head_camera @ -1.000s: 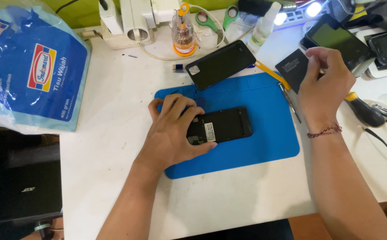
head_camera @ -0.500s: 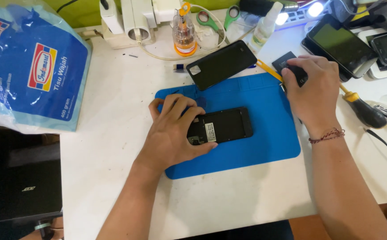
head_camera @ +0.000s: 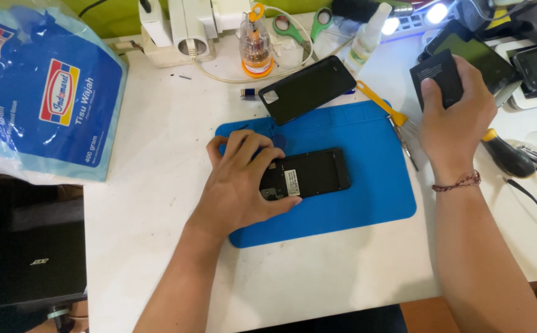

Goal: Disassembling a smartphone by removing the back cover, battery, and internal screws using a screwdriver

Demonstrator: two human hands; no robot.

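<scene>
the left hand presses flat on the left end of the opened phone, which lies in the middle of the blue mat; the right hand grasps a black battery above the table's far right corner

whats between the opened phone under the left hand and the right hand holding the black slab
In the head view, bare blue mat lies between the opened phone and the right hand, then thin metal tools at the mat's right edge.
</scene>
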